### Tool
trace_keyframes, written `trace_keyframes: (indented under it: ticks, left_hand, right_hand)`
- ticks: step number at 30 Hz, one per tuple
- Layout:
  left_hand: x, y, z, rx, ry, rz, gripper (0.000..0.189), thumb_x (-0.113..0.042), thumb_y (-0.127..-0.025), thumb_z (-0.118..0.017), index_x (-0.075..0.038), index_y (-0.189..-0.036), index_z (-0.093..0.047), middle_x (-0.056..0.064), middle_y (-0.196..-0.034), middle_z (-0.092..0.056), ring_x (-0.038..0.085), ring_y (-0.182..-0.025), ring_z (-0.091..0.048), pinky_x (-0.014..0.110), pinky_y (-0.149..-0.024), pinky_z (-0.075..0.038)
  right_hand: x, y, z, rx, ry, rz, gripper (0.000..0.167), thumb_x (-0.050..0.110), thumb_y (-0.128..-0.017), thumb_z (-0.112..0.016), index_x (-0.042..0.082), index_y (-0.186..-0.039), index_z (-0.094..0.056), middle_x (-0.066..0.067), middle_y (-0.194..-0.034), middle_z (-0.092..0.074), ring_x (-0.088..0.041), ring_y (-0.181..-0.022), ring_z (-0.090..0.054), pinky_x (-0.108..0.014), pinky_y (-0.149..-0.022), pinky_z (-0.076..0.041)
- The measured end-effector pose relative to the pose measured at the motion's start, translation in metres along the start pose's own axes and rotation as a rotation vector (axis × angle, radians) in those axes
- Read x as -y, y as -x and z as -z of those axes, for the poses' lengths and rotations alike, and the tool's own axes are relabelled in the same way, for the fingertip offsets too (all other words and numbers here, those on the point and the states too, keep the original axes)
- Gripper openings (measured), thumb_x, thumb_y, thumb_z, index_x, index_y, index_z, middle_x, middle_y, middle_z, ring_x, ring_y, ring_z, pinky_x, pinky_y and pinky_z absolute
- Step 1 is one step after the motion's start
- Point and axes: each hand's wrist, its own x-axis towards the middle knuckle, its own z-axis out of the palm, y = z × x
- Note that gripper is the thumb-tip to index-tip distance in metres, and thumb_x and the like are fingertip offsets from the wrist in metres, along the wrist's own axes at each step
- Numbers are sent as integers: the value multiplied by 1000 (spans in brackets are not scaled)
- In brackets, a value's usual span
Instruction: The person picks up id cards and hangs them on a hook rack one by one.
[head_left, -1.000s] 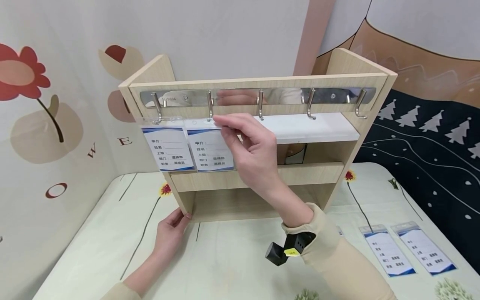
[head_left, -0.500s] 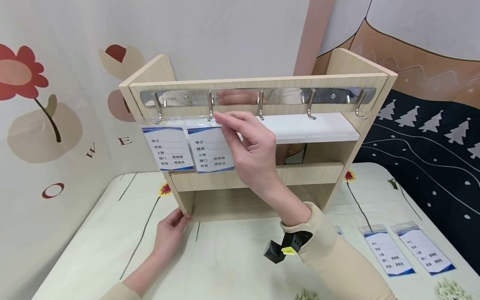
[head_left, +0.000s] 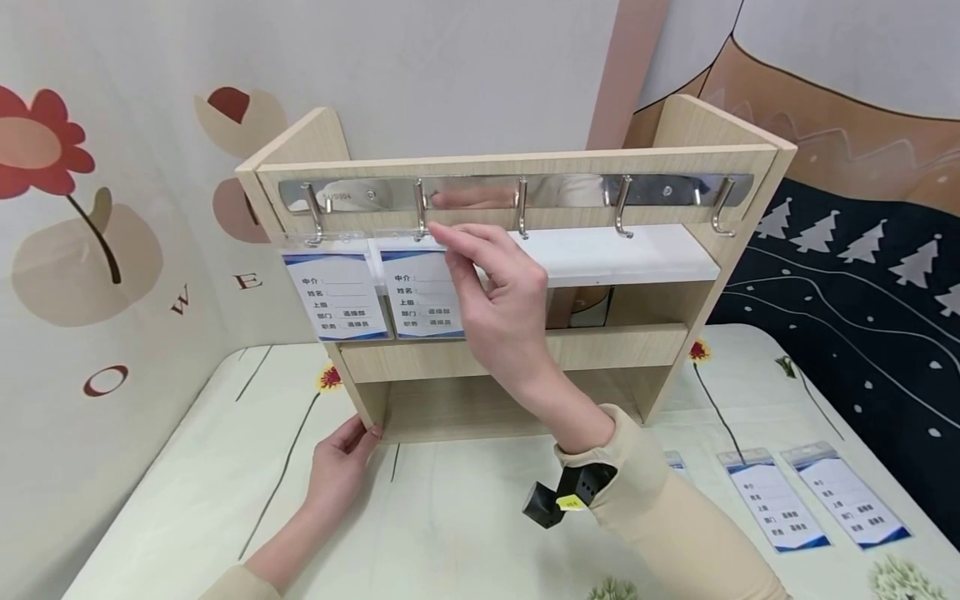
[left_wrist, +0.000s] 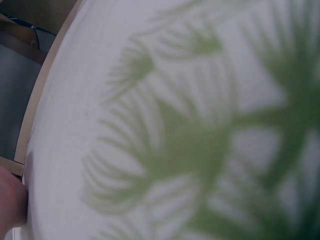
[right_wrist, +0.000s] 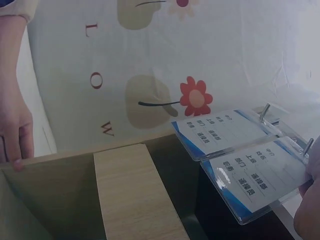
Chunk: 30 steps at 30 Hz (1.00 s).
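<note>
Badge (head_left: 422, 296) sits at the second hook (head_left: 419, 204) from the left, its clear top corner pinched in my right grip (head_left: 502, 308), which hides the badge's right edge in the head view; I can't make out whether its hole is over the hook. It is upright, long axis vertical. Print reads 中介, 姓名, 上级, 部门, 职务. My left grip (head_left: 341, 467), mostly cut off in its wrist view, clasps a lower corner of the shelf (head_left: 607, 348). The hook bar (head_left: 472, 195) seems stamped SUS304.
</note>
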Motion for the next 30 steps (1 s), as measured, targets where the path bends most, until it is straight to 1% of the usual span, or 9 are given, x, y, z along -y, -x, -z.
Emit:
trace_keyframes:
  ticks: [2,5,7,9,14,20,23,26,30]
  left_hand:
    - [-1,0,0,-1,2,0,45,-7,-105,-58,4,-148,-49,24,-144,-55,23,-125,-58,7,-86,-49]
    - [-1,0,0,4,-1,-1,46,-7,-105,-58,5,-148,-48,25,-145,-54,26,-127,-57,6,-86,-48]
    - [-1,0,0,8,-3,-1,47,-8,-106,-57,5,-149,-47,25,-146,-53,28,-129,-56,6,-86,-48]
    - [0,-1,0,10,-5,1,47,-8,-106,-57,5,-150,-46,25,-147,-52,29,-130,-55,6,-86,-47]
    - [1,-1,0,8,-10,4,47,-8,-105,-58,5,-150,-46,26,-146,-52,30,-129,-55,6,-85,-48]
    - [0,0,1,-1,-4,6,46,-9,-105,-58,5,-148,-49,25,-145,-54,30,-127,-57,8,-86,-49]
    - [1,0,1,1,-5,0,46,-9,-105,-59,5,-148,-49,26,-145,-54,30,-127,-58,8,-86,-49]
    - [3,-1,1,7,0,2,47,-10,-105,-59,6,-149,-48,26,-146,-53,31,-127,-57,8,-86,-49]
    - [4,-2,0,9,7,1,48,-11,-105,-59,6,-149,-47,27,-146,-52,27,-127,-57,7,-86,-49]
  right_hand:
    - [0,0,-1,-10,39,0,22,-12,-95,-62,-9,-113,-74,-19,-104,-71,-22,-98,-66,-24,-78,-52]
    - [0,0,-2,-18,51,-3,22,-13,-95,-62,-8,-113,-74,-18,-104,-71,-23,-98,-66,-25,-78,-52]
    - [0,0,-2,-19,29,-6,22,-13,-95,-61,-9,-113,-74,-19,-105,-71,-23,-99,-66,-25,-81,-54]
    - [0,1,-1,-22,0,-13,23,-14,-95,-61,-10,-113,-73,-20,-106,-71,-24,-98,-65,-25,-80,-54]
    - [-1,5,1,-43,-28,-14,24,-16,-93,-59,-10,-113,-73,-20,-107,-72,-25,-96,-65,-26,-82,-55]
    - [-3,10,8,-45,-92,-22,23,-17,-94,-58,-14,-114,-70,-24,-109,-70,-28,-106,-65,-37,-94,-58]
    - [-4,14,12,-46,-94,-22,22,-17,-94,-59,-14,-113,-70,-25,-109,-70,-26,-105,-66,-38,-93,-58]
    - [-5,18,18,-44,-86,-20,21,-17,-94,-60,-14,-111,-71,-25,-107,-70,-26,-101,-66,-37,-92,-58]
    - [-6,25,30,-19,-90,-13,20,-19,-92,-62,-15,-109,-71,-26,-103,-70,-32,-97,-67,-35,-90,-59]
